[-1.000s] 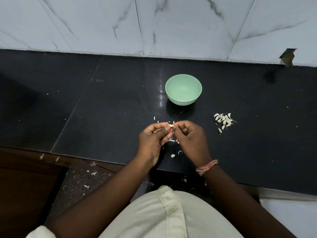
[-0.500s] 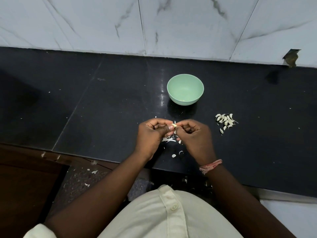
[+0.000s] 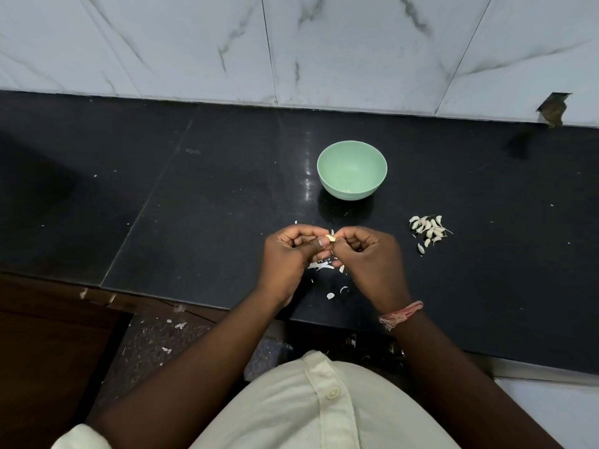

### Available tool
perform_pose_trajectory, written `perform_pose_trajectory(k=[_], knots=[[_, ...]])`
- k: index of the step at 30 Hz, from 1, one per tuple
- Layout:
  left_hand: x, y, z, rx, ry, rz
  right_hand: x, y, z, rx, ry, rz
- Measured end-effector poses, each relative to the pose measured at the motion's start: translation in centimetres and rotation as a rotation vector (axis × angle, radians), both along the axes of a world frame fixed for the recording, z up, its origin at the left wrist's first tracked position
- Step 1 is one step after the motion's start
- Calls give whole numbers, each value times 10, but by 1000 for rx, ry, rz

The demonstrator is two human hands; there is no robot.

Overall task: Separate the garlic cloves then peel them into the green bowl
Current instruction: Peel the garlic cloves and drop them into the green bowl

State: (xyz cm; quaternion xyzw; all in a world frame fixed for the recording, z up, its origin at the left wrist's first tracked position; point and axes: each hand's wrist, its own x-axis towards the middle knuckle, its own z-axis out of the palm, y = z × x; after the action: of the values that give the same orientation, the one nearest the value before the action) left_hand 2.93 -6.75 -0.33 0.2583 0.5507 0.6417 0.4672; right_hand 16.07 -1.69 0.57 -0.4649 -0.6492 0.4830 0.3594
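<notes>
Garlic clove pinched between left hand and right hand near surface's front edge, green bowl straight beyond, nearer the right.

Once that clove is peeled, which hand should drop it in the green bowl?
Probably the right hand: the green bowl sits ahead, slightly to its side. Both hands pinch the garlic clove, the left hand marginally farther away.

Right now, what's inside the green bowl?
The green bowl looks nearly empty: just one small pale bit, maybe a peeled garlic clove, low by the near wall. The near rim hides anything tucked closer in.
</notes>
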Motion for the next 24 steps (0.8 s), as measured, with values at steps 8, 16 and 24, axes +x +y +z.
perform_pose_trajectory(k=[8,16,24], knots=[[1,-1,-7,53,301,55,-1,-1,3,-99,94,-27],[1,-3,-9,39,451,-14,0,-2,10,-177,188,-3],[4,-2,-7,23,4,-14,-1,1,3,-335,303,-10]])
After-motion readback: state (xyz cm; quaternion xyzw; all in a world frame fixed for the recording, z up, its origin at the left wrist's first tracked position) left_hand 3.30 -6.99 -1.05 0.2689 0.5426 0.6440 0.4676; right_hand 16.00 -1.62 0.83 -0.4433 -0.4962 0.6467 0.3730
